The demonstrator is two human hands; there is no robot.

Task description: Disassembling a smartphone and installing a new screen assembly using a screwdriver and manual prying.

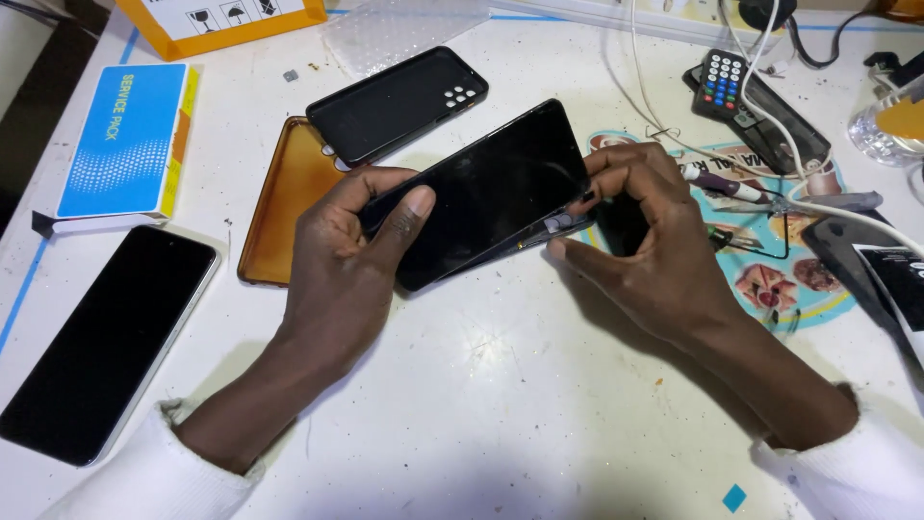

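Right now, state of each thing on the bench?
Black phone: screen dark, tilted, held off the table by both hands.
Left hand: gripping the phone's near end, thumb on the glass.
Right hand: pinching the phone's far edge.
Second phone: flat, screen dark.
Black case: empty, lying over the amber case.
Amber case: empty, flat.
Blue box: closed.

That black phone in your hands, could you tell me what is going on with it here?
A person holds a black phone over a white worktable. The left hand grips its lower end, thumb on the glass; the right hand pinches the edge at the other end, where the screen looks slightly lifted. Another phone, a black case and an amber case lie nearby.
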